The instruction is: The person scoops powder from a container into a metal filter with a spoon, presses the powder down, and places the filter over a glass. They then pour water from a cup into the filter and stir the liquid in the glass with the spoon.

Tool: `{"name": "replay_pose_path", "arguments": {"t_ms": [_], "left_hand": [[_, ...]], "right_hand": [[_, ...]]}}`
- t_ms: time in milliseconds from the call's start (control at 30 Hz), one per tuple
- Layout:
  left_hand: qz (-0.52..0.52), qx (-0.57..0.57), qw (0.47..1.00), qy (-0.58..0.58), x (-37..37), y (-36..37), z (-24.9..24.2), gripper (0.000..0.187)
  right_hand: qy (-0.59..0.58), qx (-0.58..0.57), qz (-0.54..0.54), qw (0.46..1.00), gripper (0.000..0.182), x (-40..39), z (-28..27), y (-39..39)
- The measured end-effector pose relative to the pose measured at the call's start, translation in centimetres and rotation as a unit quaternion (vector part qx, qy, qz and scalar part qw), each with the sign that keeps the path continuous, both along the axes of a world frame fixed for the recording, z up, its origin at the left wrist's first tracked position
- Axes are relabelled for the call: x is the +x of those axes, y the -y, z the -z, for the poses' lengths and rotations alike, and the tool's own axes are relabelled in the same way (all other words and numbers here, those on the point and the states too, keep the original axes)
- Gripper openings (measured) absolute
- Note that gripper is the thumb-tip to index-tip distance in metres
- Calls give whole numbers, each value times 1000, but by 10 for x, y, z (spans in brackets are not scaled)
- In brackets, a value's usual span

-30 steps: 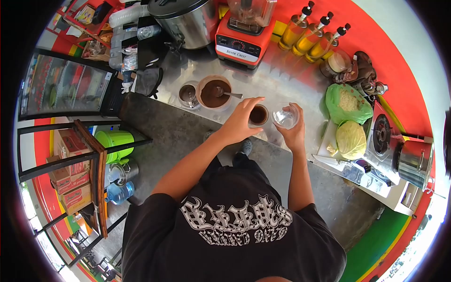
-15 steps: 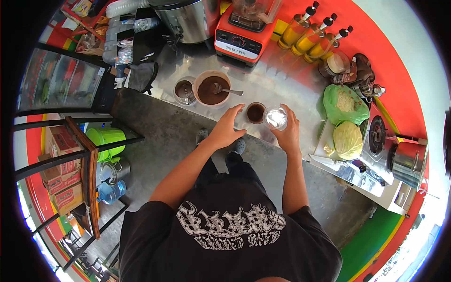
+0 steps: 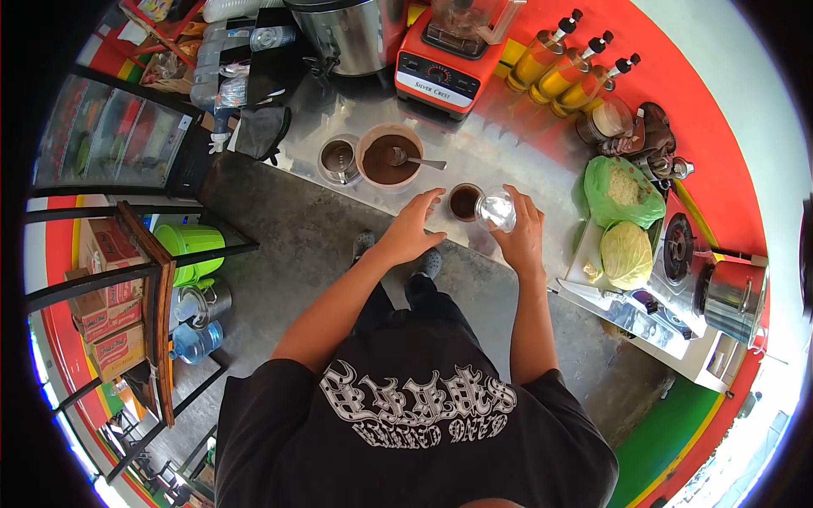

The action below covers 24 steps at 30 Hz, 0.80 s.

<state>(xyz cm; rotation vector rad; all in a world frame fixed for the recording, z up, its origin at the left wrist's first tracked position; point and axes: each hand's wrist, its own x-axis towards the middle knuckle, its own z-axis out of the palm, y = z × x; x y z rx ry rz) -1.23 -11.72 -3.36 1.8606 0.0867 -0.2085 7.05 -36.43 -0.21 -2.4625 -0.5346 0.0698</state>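
My right hand is wrapped around a clear drinking glass that catches the light. The glass leans left, its rim right at a small cup of dark brown liquid on the steel counter. On the cup's other side, my left hand hovers by the counter edge, fingers spread and holding nothing. Up and to the left of it stands a tub of brown powder with a metal spoon resting in it. Beside the tub is a glass mug.
A red blender and a steel urn stand at the back. Several oil bottles line the wall. To the right are a cabbage, a green bag, a knife and a stove.
The glass in my right hand has tipped slightly further left, nearer the cup of dark liquid. My left hand keeps its spread pose. The view has shifted a little.
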Motion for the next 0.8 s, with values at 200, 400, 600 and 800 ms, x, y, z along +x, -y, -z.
{"name": "replay_pose_path", "arguments": {"t_ms": [200,400,600,800], "left_hand": [[7,15,1000,8,2,-3,-4,86],[14,19,999,22,8,-5,-3,86],[14,23,999,21,10,-5,-4,86],[18,26,999,29,12,-5,-2,86]], "right_hand": [[29,-16,-21,999,77,3,-6,-1],[44,-24,-23,999,77,6,-12,-2],[58,-24,-25,998,74,6,-21,-2],[70,-21,-29,997,73,7,-27,0]]}}
